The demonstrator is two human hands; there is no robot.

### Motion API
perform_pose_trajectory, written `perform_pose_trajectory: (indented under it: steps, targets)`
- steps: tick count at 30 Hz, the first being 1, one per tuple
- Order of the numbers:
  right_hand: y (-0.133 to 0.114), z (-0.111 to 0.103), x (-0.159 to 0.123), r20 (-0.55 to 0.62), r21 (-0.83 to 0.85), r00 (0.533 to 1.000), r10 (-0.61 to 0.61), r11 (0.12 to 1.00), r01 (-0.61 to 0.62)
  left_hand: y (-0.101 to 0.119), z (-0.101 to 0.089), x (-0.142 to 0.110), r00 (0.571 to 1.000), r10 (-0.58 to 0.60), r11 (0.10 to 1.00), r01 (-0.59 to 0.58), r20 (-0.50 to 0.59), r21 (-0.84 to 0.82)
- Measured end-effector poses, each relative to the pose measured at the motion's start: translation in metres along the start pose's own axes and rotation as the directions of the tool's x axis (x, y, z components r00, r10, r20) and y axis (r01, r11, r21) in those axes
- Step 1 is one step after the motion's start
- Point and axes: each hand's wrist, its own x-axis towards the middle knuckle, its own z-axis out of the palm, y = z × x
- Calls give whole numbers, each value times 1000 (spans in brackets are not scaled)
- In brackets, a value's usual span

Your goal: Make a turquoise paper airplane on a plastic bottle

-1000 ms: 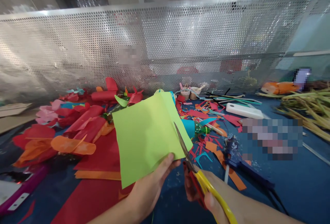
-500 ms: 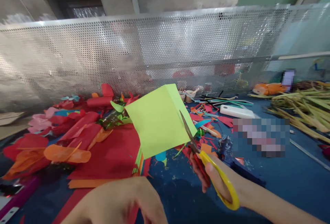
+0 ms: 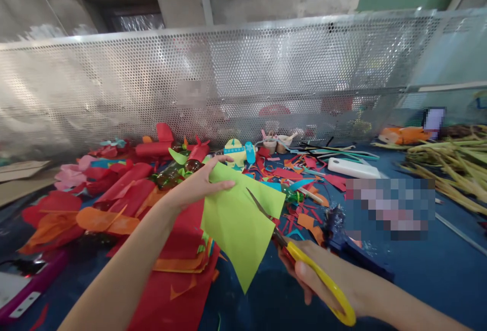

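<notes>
A lime-green sheet of paper [image 3: 239,224] hangs in the air above the blue table, one corner pointing down. My left hand [image 3: 198,181] pinches its top left corner, arm reaching in from the lower left. My right hand [image 3: 315,277] grips scissors [image 3: 297,255] with yellow and red handles. The blades point up and left and lie across the sheet's right side; I cannot tell how far they bite into it.
Red and orange paper sheets [image 3: 178,270] and rolled paper shapes [image 3: 122,184] cover the left of the blue table [image 3: 437,275]. Coloured scraps, a white case [image 3: 352,167], a dark blue tool [image 3: 350,242] and dry stalks [image 3: 452,168] lie to the right. A perforated metal screen [image 3: 243,77] closes the back.
My left hand let go of the sheet's lower edge, dropped low, then took the top left corner. The sheet turned corner-down. The scissors stayed at its right side.
</notes>
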Motion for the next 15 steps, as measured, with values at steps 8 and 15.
perform_pose_trajectory:
  steps: [8,15]
  targets:
    - [1,-11,-2,148,17,988,45,999,-48,0,0,2,997,-75,995,77,35,-64]
    - [-1,-10,-2,102,54,995,23,998,-29,-13,-14,1,978,64,968,-12,201,-250]
